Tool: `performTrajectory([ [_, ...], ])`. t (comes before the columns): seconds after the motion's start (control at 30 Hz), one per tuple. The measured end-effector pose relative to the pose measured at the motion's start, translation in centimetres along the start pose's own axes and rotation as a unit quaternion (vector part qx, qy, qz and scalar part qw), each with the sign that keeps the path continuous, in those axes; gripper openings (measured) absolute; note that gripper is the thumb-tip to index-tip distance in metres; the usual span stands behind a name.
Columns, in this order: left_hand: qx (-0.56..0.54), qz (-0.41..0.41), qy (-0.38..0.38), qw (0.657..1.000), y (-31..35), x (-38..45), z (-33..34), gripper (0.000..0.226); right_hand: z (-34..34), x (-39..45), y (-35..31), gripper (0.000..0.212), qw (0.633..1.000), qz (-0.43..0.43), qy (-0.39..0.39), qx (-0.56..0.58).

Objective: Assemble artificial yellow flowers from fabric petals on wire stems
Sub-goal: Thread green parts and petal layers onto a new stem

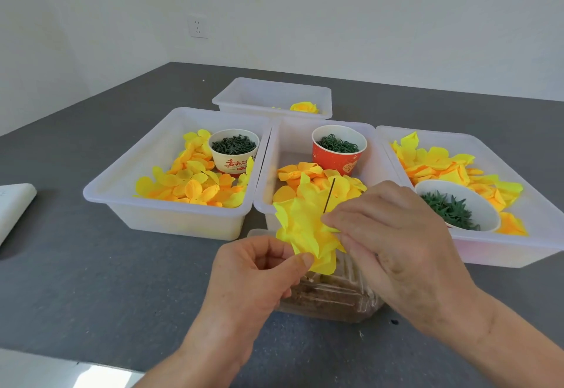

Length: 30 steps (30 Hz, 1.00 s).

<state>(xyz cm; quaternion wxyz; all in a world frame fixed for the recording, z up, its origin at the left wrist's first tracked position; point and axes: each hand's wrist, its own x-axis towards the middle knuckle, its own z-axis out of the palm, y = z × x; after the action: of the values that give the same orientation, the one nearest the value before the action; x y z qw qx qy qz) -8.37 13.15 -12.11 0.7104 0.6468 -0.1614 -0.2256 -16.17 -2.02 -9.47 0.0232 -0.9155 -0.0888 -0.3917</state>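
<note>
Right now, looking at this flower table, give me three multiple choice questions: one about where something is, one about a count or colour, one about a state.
1. Where does the red cup stand?
A. In the middle tray
B. In the far tray
C. On the bare table

2. How many paper cups of green parts are in view?
A. One
B. Two
C. Three

3. What is the state of the wire stem?
A. Lying in a tray
B. Poking up out of the yellow flower held in both hands
C. Standing in a cup

Answers:
1 A: the red cup sits at the back of the middle tray, behind loose petals.
2 C: the white printed cup, the red cup and the white cup in the right-hand tray.
3 B: the left hand pinches a petal and the right hand holds the flower, with the dark wire rising above it.
</note>
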Motion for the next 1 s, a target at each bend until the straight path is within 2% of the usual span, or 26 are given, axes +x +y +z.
performTrajectory([
  [0.13, 0.015, 0.013, -0.003, 1.0, 0.1, 0.0, 0.0, 0.016, 0.1, 0.3, -0.4, 0.012, 1.0, 0.018, 0.009, 0.009],
  [0.33, 0.022, 0.018, -0.003, 1.0, 0.2, 0.1, -0.1, 0.012, -0.3, 0.2, -0.6, 0.028, 0.979, 0.133, -0.016, 0.154],
  [0.4, 0.021, 0.017, -0.003, 1.0, 0.1, 0.1, -0.1, 0.013, -0.5, 0.0, -0.3, 0.032, 0.974, 0.155, -0.022, 0.164],
  [0.6, 0.032, 0.02, -0.005, 0.999, 0.0, 0.2, -0.3, 0.018, -0.4, -0.2, 0.3, 0.021, 0.994, 0.075, -0.018, 0.079],
  [0.77, 0.021, 0.016, 0.002, 1.0, -0.1, 0.4, -0.5, 0.017, 0.2, -0.6, 1.0, 0.022, 0.994, 0.062, -0.018, 0.085],
  [0.9, 0.004, 0.005, 0.024, 1.0, 0.1, 0.6, -1.0, 0.013, 0.1, -0.4, 1.1, 0.021, 0.996, 0.032, -0.052, 0.069],
  [1.0, 0.064, 0.086, 0.092, 0.99, 0.8, 1.1, -1.8, 0.02, -0.1, -0.2, 1.1, 0.022, 0.994, 0.03, -0.07, 0.078],
])
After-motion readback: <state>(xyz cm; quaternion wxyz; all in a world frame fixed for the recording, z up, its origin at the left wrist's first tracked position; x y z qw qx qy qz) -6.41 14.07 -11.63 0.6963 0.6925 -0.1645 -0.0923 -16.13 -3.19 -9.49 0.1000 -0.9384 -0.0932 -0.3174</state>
